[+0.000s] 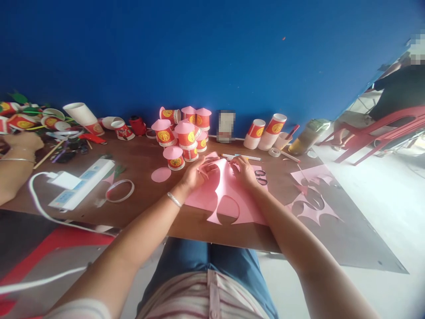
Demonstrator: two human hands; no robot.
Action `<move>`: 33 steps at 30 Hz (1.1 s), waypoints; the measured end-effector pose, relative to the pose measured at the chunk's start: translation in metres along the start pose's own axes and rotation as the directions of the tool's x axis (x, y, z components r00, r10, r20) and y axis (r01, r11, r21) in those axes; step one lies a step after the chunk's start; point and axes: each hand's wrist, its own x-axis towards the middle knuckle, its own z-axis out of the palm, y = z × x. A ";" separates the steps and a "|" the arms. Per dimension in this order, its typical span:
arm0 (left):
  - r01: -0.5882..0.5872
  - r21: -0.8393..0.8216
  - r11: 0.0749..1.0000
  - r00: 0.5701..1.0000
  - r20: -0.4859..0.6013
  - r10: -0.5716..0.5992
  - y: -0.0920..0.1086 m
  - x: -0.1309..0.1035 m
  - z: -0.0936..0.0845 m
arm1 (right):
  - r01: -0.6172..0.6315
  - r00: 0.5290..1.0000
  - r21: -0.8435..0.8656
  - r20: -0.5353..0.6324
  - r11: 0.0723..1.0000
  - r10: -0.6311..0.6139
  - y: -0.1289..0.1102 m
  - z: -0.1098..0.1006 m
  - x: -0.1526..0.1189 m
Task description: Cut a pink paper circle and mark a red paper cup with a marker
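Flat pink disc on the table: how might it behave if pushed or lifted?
The pink disc looks like thin paper, so probably light and bendy when lifted. Lying flat, it would likely slide if pushed, not roll.

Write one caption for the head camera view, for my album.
Two hands hold cut pink paper at a brown table, near red cups with pink cone tops.

A bare stretch of counter (146,208) runs from the white ring (117,201) to the pink sheet (199,199), with the paper disc (161,174) and cup cluster (186,133) on its far side and the left forearm (159,217) crossing its near side. Right of the sheet, a narrower lane lies between the black loops (262,181) and paper scraps (314,215); the tape roll (274,152) and stick (290,156) stand in its far end. Farther left, the power strip (88,184) and its cord (36,199) block low passage.
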 end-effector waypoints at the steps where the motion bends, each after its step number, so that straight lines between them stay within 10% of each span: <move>1: 0.020 -0.055 0.998 1.000 0.005 -0.020 0.002 -0.001 0.001 | -0.004 1.000 -0.010 0.007 1.000 0.004 0.001 0.000 0.000; 13: -0.066 0.074 0.995 0.984 -0.158 0.077 0.006 0.005 -0.003 | 0.030 0.982 -0.192 0.190 0.981 0.007 -0.009 0.001 -0.005; 24: -0.230 0.236 0.944 0.963 -0.086 0.256 0.011 0.007 -0.007 | 0.082 0.968 -0.312 0.249 0.947 -0.001 -0.017 0.001 -0.007; 33: -0.198 0.728 0.657 0.973 0.067 0.219 -0.010 0.003 -0.008 | 0.098 0.967 -0.320 0.256 0.942 -0.014 -0.015 0.001 -0.006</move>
